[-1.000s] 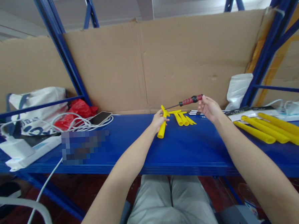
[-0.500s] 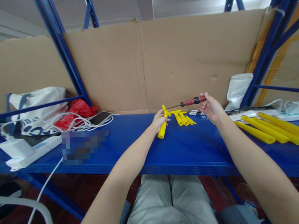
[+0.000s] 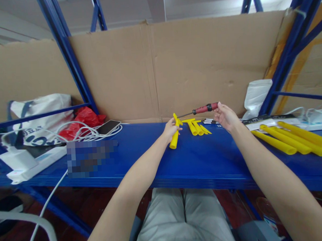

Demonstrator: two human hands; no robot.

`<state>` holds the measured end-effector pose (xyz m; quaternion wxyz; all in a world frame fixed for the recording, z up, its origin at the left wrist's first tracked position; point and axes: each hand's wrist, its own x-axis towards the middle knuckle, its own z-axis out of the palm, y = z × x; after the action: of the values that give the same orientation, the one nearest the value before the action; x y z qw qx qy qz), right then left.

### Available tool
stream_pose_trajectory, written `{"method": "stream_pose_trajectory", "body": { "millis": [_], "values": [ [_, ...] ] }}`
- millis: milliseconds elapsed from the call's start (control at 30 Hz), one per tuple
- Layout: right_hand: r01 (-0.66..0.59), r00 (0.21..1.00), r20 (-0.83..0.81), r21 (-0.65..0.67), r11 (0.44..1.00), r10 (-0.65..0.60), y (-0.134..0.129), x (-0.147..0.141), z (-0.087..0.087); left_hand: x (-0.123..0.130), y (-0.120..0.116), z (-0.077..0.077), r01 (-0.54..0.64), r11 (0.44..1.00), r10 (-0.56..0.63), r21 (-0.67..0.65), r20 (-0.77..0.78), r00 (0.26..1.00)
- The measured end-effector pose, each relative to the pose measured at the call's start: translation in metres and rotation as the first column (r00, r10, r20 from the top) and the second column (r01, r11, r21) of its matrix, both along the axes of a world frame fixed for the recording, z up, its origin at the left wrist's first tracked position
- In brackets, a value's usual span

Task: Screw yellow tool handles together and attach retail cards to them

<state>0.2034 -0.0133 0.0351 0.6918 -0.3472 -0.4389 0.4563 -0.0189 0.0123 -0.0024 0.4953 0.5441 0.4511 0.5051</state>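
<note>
Your single view looks from your head, above the near side of the table (image 3: 211,153), facing forward and down across it. It sits close: your lap (image 3: 166,221) shows below the table's near edge, and your left hand (image 3: 171,130) and right hand (image 3: 226,117) fall mid-frame over the table. Beyond it you see cardboard (image 3: 201,61), then ceiling (image 3: 125,9) above.

Lane over near tabletop (image 3: 201,163) btwn forearms (image 3: 142,168); screwdriver (image 3: 202,109) bars far side; cardboard (image 3: 201,61) walls back; yellow tubes (image 3: 288,139) crowd R.
</note>
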Motion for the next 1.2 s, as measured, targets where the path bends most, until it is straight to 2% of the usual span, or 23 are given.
{"method": "stream_pose_trajectory", "body": {
  "millis": [167, 333, 800, 967, 1200],
  "values": [
    [-0.011, 1.000, 0.002, -0.079, 0.997, 0.011, -0.0006, -0.0018, 0.0009, -0.0005, 0.0020, -0.0009, -0.007, 1.000, 0.007, 0.002, 0.019, 1.000],
    [0.027, 0.999, 0.044, -0.007, 1.000, -0.027, -0.0025, -0.0029, 0.0003, -0.0004, 0.0037, -0.0020, -0.009, 1.000, 0.009, 0.004, 0.000, 1.000],
    [0.043, 0.999, -0.002, -0.017, 0.999, -0.043, 0.0002, 0.0009, -0.0023, 0.0012, 0.0026, -0.0024, -0.002, 1.000, 0.002, 0.018, -0.008, 1.000],
    [0.010, 1.000, -0.022, -0.079, 0.997, -0.012, 0.0036, 0.0036, -0.0034, 0.0020, 0.0033, -0.0035, 0.005, 0.999, -0.005, 0.039, -0.017, 1.000],
    [-0.016, 1.000, -0.005, -0.002, 1.000, 0.016, -0.0016, 0.0021, -0.0009, 0.0025, 0.0037, -0.0041, -0.003, 0.999, 0.003, 0.037, -0.013, 1.000]
  ]
}}
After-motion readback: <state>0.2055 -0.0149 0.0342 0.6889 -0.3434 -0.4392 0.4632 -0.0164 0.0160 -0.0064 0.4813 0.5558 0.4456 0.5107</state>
